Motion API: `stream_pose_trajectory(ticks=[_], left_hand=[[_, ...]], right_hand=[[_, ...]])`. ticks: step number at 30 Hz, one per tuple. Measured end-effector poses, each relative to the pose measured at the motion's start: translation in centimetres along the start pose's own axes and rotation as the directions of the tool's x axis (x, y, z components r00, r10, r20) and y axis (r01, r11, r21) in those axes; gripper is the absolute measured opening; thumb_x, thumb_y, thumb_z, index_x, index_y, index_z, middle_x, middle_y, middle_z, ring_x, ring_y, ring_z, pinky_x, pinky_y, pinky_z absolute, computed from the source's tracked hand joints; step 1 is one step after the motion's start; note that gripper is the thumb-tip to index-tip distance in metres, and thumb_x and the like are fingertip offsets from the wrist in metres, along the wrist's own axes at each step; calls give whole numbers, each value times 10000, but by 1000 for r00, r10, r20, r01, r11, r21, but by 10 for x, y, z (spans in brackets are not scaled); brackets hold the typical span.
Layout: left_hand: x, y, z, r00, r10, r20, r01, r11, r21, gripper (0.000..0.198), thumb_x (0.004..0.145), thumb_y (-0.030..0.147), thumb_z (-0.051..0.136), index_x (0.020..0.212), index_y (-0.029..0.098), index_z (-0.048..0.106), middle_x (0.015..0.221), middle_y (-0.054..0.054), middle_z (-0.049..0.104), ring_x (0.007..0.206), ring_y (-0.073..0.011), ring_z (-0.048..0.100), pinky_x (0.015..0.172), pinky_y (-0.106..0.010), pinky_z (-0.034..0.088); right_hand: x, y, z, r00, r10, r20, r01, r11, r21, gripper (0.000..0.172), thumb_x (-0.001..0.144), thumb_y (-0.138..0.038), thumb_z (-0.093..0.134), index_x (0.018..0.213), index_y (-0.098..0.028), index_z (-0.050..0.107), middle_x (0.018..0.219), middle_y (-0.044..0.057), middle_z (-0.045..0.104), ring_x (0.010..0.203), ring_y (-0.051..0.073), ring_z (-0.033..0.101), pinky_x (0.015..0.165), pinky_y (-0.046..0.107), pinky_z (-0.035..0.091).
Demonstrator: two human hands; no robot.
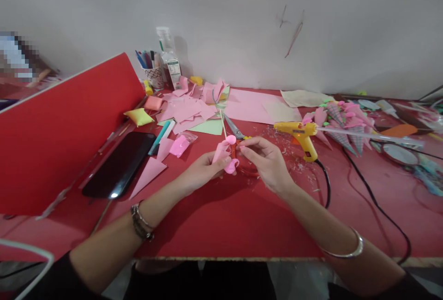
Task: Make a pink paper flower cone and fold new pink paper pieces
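Observation:
My left hand [204,168] is closed on a pink paper flower [225,154] with curled petals, mounted on a thin wooden stick [222,125] that points up and away. My right hand [265,161] is just to the right of it, fingers pinched at the flower's edge, touching a petal. Both hands hover over the red table [214,217] near its middle. Scissors [235,129] lie just behind the flower.
A yellow glue gun [299,134] with a black cord stands right of my hands. Pink paper scraps [188,108] lie behind, finished paper cones [337,122] at right. A black phone [121,164] and a red divider [58,129] are at left. A pen cup [152,71] and bottle [169,60] stand by the wall.

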State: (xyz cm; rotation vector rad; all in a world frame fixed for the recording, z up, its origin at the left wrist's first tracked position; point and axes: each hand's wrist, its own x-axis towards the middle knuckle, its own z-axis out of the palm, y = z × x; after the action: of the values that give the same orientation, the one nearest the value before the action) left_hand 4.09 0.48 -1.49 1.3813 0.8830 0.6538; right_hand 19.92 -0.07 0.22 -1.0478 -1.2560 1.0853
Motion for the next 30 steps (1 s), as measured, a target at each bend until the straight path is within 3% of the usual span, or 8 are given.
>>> stream_pose_trajectory(ticks=[6,12,22,30], left_hand=[[1,1,1,999,32,19,-33,997,67,355,766,455,421,719,131,558,627,10,466,521,-67,351,503,-215,272],[-1,6,3,999,42,15,-43,991,124,365,776,452,402,698,131,557,540,49,369,472,-60,289,460,-205,232],[-2,9,4,997,74,20,-76,978,194,266,767,385,432,719,153,554,593,27,481,533,-81,392,524,-211,302],[-2,8,4,999,43,24,-47,984,170,298,759,416,433,692,147,541,564,36,423,505,-72,344,495,-211,271]], right_hand=[[-3,0,5,996,52,66,-58,995,78,109,615,-162,625,713,-206,610,680,-37,598,626,73,541,594,212,460],[-4,2,6,997,45,70,-50,996,72,98,619,-171,629,704,-195,585,655,-36,578,612,71,532,576,208,452],[-4,3,7,989,91,117,-103,990,100,121,619,-175,634,701,-184,545,626,-48,541,564,54,504,512,184,427],[-5,7,6,971,137,197,-176,965,196,139,639,-241,643,749,-192,574,669,-35,561,554,61,511,500,202,427]])
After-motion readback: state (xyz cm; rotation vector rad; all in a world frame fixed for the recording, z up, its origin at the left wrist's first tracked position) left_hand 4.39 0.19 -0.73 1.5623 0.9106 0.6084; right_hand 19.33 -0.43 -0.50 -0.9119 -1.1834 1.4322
